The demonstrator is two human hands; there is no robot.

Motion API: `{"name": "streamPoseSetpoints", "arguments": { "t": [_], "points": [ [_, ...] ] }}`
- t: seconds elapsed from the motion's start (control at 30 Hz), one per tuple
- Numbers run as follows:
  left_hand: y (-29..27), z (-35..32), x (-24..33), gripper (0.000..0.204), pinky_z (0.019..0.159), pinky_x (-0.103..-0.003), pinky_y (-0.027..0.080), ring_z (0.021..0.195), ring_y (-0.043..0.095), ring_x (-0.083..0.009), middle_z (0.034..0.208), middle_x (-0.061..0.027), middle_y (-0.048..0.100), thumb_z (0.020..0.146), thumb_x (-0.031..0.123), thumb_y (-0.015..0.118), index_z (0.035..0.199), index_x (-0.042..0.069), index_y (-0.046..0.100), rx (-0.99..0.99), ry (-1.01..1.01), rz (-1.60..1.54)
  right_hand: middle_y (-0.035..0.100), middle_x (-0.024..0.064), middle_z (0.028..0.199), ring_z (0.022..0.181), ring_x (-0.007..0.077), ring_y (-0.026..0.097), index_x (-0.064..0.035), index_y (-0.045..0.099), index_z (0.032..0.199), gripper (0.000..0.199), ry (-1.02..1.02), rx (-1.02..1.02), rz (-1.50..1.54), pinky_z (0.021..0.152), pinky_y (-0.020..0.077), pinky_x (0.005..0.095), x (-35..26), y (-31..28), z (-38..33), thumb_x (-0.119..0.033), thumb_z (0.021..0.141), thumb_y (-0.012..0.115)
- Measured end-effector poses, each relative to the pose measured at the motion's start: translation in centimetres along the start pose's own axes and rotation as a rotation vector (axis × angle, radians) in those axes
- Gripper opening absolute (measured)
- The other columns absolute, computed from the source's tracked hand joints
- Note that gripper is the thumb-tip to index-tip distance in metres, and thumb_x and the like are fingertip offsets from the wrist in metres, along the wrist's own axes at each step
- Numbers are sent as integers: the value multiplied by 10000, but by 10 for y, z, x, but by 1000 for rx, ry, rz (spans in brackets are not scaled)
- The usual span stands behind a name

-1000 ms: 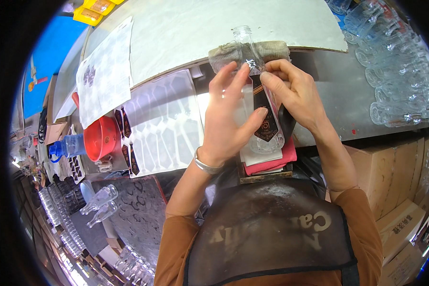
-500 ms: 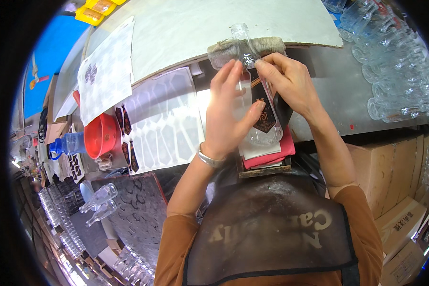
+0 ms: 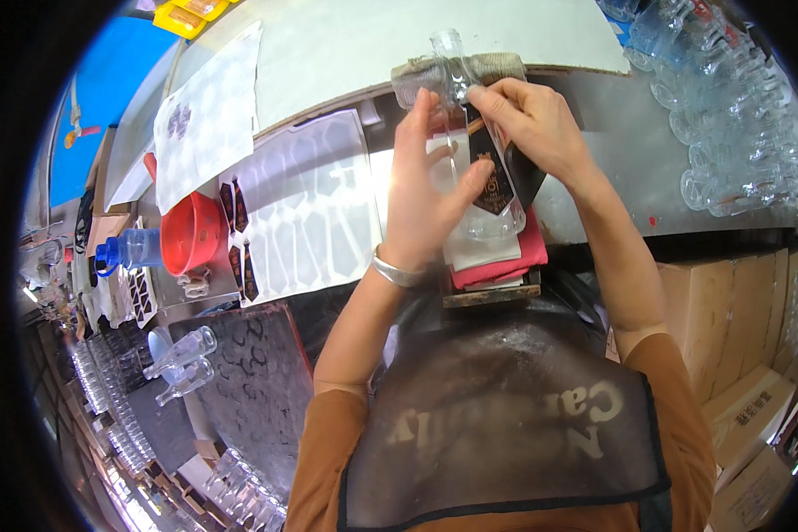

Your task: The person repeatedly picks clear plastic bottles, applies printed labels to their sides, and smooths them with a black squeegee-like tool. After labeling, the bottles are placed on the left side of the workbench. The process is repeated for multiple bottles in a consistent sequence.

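A clear glass bottle [image 3: 496, 227] lies in front of me, its neck pointing away. On its upper face is a black, tie-shaped label [image 3: 492, 188] with gold and red print. My left hand [image 3: 426, 191] is open along the bottle's left side, fingers stretched and slightly blurred, its thumb over the label. My right hand [image 3: 541, 129] is closed at the bottle's right shoulder, thumb and fingers by the label's upper end. A rolled grey cloth [image 3: 496, 66] lies under the neck; folded pink cloth [image 3: 528, 257] and white cloth lie beneath the base.
Left of the bottle lies a label sheet [image 3: 315, 208] with several black labels [image 3: 242, 266] at its edge. Beyond stand a red bowl [image 3: 189, 235] and a blue-capped plastic bottle [image 3: 137, 249]. Glass bottles [image 3: 714, 133] crowd the right; cardboard boxes [image 3: 723, 310] stand below them.
My left hand has shifted slightly beside the bottle, its fingers more upright. The right hand keeps its place at the shoulder. The whole view has tilted a little.
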State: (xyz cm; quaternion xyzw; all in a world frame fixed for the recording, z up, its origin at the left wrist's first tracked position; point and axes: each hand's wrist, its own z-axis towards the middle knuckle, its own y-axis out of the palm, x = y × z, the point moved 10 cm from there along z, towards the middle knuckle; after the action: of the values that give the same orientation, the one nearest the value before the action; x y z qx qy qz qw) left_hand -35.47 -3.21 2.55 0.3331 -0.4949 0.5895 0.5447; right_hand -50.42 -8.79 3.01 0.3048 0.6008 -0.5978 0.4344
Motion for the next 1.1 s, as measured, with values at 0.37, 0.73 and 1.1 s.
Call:
{"name": "streamPoseSetpoints", "arguments": {
  "t": [0.37,0.73,1.1],
  "points": [
    [8,-44,-27,672,1073,-380,455,1325,521,-262,1465,-212,495,955,51,656,1534,-27,326,-59,-397,-393,670,107,1110,595,69,570,60,581,1300,466,238,-178,341,561,493,228,35,17,-87,-289,997,644],
    [11,-44,-27,685,1072,-374,472,1326,515,-277,1449,-214,502,932,7,678,1525,-25,337,-17,-391,-402,715,186,1071,924,199,680,74,628,1241,533,203,-79,283,805,533,309,32,12,-85,-324,901,729],
    [11,-44,-27,684,1082,-377,464,1329,515,-275,1453,-205,502,927,12,688,1520,-28,350,-16,-396,-401,691,140,1077,728,116,618,77,600,1272,526,195,-106,297,642,508,260,32,14,-87,-303,930,723]
  ]
}}
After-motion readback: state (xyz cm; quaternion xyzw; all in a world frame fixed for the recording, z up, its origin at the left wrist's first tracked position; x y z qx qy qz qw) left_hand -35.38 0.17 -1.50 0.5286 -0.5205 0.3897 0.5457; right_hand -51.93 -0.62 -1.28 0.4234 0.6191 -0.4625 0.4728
